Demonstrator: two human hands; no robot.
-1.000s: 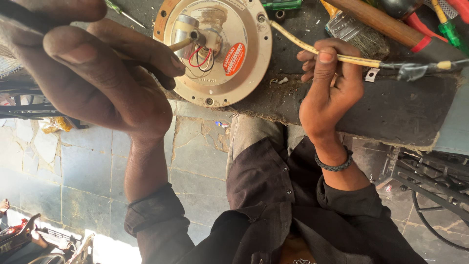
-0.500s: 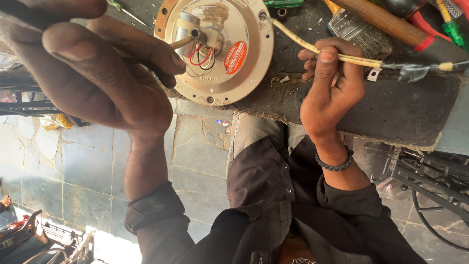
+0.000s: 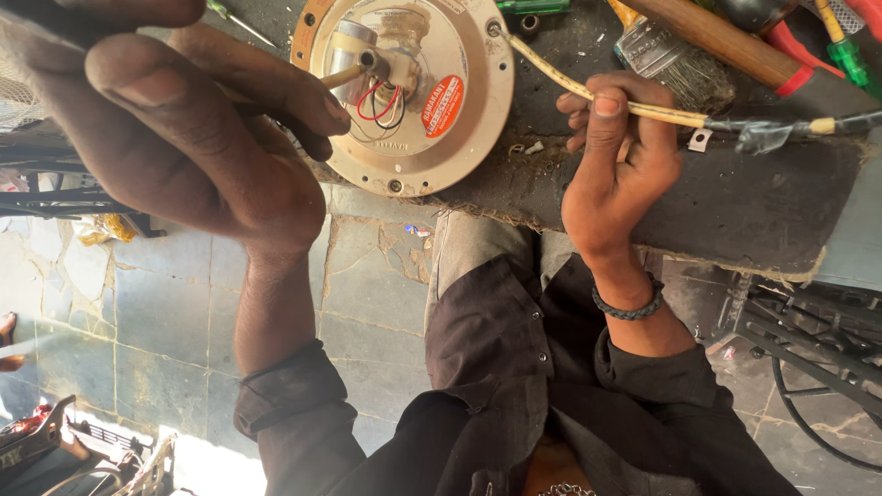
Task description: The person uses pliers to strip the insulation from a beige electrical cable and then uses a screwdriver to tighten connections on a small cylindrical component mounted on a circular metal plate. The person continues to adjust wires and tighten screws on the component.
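Note:
A round cream and copper-rimmed fan motor [image 3: 432, 101] lies on the dark workbench [image 3: 735, 202], with red and white wires at its centre shaft. My left hand [image 3: 175, 138] is close to the camera and holds a thin tool [image 3: 342, 77] whose tip touches the shaft. To the right, my right hand [image 3: 611, 161] pinches a yellowish cable [image 3: 560, 78] that runs from the motor's rim across the bench to a taped joint [image 3: 763, 133].
A paintbrush [image 3: 666, 55], a wooden handle [image 3: 717, 32], green and red screwdrivers [image 3: 841, 46] lie at the bench's back edge. Stone floor tiles [image 3: 165, 321] show below. A black metal frame [image 3: 808, 340] stands at right, a rack [image 3: 55, 184] at left.
Both hands stay in place on the tool and cable; only the camera has drifted slightly.

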